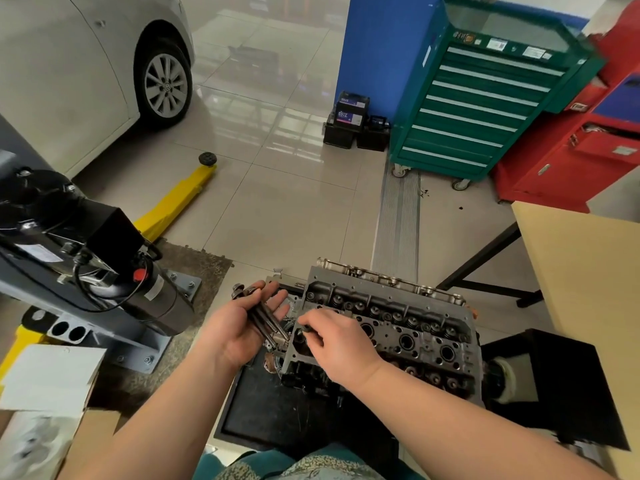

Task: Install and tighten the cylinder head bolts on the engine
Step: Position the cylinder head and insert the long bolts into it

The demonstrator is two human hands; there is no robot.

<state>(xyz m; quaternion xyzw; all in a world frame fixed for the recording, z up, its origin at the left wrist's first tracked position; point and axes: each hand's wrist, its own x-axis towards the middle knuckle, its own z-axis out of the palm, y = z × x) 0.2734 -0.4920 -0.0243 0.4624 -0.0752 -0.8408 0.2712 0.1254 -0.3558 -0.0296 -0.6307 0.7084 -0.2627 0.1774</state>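
Steel bolts (265,315) going into the cylinder head (388,336).
We are cradling spares in the left hand (239,327); the right hand (337,344) is pinching one bolt, which we should be lowering straight.

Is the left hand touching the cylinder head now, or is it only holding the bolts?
Apart. In the head view, the left hand holds a bundle of bolts beside the cylinder head, and a dark gap shows between its fingertips and the head's near edge.

the tiled floor (294,209) carries a black tray (263,410) with the engine (388,330) on it, beside a dark mat (194,271) under a lift post base (152,344).
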